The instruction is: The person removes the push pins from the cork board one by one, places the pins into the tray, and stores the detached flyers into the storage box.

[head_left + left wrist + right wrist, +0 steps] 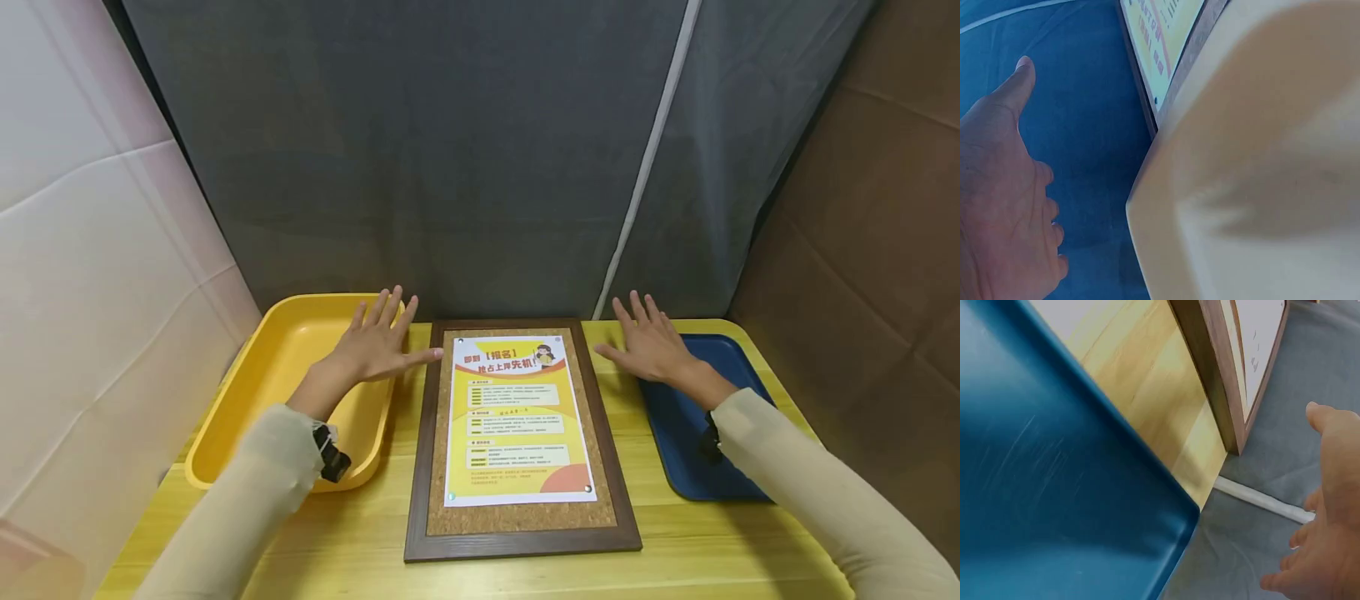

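Note:
A brown-framed cork board (525, 521) lies on the wooden table, and a yellow printed poster (517, 425) is fixed to it with pins at its corners. My left hand (375, 346) is held with fingers spread above the right side of a yellow tray (288, 400), its thumb reaching toward the board's left edge. Over the gap between the board and a blue tray (705, 417), my right hand (647, 343) is also spread, holding nothing. Both wrist views show the left palm (1007, 206) and the right hand (1335, 531) with nothing in them.
Grey cloth (420, 167) hangs behind the table (360, 542), with a white strip (652, 150) running down it. Pale cloth (105, 250) stands at the left and brown cloth (870, 250) at the right. A black wrist strap (330, 454) sits on the left sleeve.

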Demonstrator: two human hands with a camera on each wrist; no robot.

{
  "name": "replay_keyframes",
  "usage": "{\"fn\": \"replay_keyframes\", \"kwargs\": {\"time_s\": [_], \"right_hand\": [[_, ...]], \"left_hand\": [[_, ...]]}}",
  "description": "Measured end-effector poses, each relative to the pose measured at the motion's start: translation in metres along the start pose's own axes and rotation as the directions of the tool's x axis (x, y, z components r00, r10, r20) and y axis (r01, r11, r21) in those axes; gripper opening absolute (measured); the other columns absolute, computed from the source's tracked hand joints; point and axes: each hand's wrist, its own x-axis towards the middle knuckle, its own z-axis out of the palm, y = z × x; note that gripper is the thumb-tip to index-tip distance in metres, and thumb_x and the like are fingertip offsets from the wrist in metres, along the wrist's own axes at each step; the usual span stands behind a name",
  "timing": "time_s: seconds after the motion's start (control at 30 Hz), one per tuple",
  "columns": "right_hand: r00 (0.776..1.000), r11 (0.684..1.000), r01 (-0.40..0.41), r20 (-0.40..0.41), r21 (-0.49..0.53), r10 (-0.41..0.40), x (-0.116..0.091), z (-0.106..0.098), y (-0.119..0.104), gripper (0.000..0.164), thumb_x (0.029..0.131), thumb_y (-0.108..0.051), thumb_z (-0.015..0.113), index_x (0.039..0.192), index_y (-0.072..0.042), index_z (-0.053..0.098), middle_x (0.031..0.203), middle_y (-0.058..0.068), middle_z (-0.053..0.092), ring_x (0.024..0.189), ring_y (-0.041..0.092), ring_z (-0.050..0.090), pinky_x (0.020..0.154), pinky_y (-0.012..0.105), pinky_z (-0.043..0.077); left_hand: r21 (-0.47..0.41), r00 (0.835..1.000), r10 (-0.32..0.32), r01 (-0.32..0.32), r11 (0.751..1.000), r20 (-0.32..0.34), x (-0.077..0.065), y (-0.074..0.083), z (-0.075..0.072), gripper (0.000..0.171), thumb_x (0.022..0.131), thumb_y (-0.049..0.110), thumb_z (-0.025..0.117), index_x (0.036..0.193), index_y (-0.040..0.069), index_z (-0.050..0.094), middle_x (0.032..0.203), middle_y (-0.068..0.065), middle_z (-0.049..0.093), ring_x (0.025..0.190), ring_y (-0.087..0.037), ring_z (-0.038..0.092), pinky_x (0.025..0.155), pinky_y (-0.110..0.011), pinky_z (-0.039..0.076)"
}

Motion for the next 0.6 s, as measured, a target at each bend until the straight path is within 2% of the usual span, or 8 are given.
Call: {"fn": "replay_keyframes", "kwargs": {"time_s": [0.27,0.6], "right_hand": [[1.0,1.0,0.015,-0.004,0.024,-0.015,0.006,0.01,-0.012,0.099,0.104,-0.065,0.053,0.169,0.0,0.016,0.173,0.033,0.006,0.158,0.056,0.004,0.124,0.073,0.015],[0.999,0.997,0.04,-0.008,0.07,-0.039,0.009,0.021,-0.029,0.094,0.105,-0.054,0.058,0.168,0.001,0.016,0.172,0.034,0.008,0.159,0.055,0.005,0.126,0.069,0.013]], "left_hand": [[0.022,1.0,0.02,-0.02,1.0,0.017,0.001,0.015,0.009,0.106,0.099,0.074,0.048,0.171,0.007,0.009,0.176,-0.023,-0.003,0.163,-0.043,-0.003,0.129,-0.064,-0.002],[-0.002,0.998,0.06,-0.06,0.998,0.012,-0.001,0.037,0.023,0.107,0.096,0.073,0.054,0.17,0.007,0.016,0.176,-0.021,0.003,0.164,-0.041,0.002,0.13,-0.063,0.003]]}}
